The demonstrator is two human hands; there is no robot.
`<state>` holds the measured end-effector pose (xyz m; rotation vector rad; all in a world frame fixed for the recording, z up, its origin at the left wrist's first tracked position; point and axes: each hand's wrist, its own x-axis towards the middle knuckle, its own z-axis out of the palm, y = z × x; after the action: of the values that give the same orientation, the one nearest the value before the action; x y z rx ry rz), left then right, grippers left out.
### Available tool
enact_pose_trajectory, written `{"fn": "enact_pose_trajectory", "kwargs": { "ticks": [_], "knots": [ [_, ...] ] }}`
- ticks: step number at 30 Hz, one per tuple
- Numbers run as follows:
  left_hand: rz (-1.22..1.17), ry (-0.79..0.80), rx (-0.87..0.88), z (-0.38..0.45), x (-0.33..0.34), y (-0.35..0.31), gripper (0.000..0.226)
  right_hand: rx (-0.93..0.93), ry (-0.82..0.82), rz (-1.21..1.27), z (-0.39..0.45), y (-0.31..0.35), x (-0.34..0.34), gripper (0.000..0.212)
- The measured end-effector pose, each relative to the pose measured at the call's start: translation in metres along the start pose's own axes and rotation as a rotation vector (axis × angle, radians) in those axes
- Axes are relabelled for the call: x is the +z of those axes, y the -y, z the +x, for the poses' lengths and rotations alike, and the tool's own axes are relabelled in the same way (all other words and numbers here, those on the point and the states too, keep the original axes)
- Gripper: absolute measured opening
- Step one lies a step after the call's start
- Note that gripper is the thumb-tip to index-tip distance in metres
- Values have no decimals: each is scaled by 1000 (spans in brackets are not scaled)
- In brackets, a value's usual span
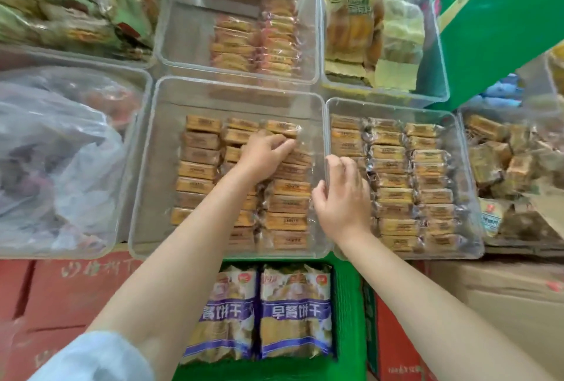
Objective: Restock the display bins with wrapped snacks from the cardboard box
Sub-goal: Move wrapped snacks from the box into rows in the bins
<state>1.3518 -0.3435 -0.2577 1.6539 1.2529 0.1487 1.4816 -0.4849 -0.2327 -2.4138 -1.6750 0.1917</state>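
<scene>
We see a clear bin with see-through walls and round corners. Our left hand is inside it. Our right hand is at its right wall. The bin holds snacks, small tan bars in shiny clear wrap. They lie flat in three neat rows. One row is left of our left hand, one runs under it, and one lies between our two hands. Just past our right hand sits a second bin of the same kind. It is packed with three rows of the same bars.
</scene>
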Motion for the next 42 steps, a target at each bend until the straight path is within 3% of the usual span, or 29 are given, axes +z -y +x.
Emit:
{"fn": "enact_pose_trajectory", "kwargs": {
  "ticks": [6,9,17,21,24,26,31,33,35,38,40,42],
  "knots": [
    [131,-182,46,-9,14,12,41,-14,-14,14,1,0,0,47],
    [42,-301,-19,-21,26,0,36,-20,-8,-15,2,3,-3,47],
    [-144,-224,-54,-97,19,-27,61,79,132,60,-37,13,-25,54],
    [-148,-339,-93,-150,21,-58,36,138,100,299,-87,-16,-63,38],
    [-244,-306,45,-194,46,-112,18,104,93,474,-120,-51,-114,20],
    [-265,-232,133,-218,80,-155,23,116,-16,561,-141,-78,-153,20],
    [-76,-176,493,-263,199,-254,18,244,-513,668,-191,-182,-236,17],
    [53,-152,651,-283,253,-285,18,342,-550,663,-215,-247,-258,18],
    [195,-109,767,-296,305,-311,18,477,-385,585,-237,-319,-268,21],
    [332,54,760,-297,373,-335,22,620,113,415,-255,-413,-270,22],
    [471,128,683,-286,408,-339,27,597,398,263,-252,-459,-261,26],
    [631,174,622,-277,428,-334,28,539,540,144,-242,-488,-246,32]
  ]
}}
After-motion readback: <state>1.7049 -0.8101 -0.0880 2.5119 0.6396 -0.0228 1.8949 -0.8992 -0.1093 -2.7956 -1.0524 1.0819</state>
